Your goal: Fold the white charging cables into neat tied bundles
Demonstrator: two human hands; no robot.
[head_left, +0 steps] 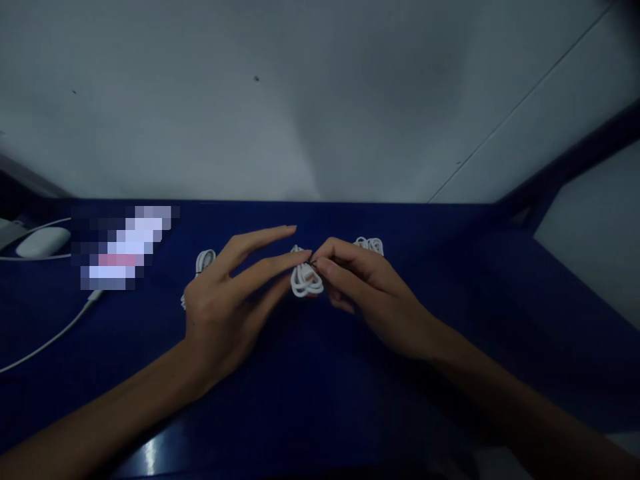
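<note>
A small coil of white cable [306, 279] is held just above the dark blue table [310, 400], between my two hands. My right hand [365, 283] pinches the top of the coil with thumb and fingertips. My left hand [227, 293] has its index finger stretched out, while its middle finger and thumb meet the coil from the left. Another coiled white cable [204, 261] lies behind my left hand, partly hidden by it. A third white coil [370, 245] shows behind my right hand.
A white computer mouse [43, 241] sits at the far left with a thin white cord [55, 337] trailing across the table. A blurred-out patch lies beside it. A pale wall rises behind the table's back edge.
</note>
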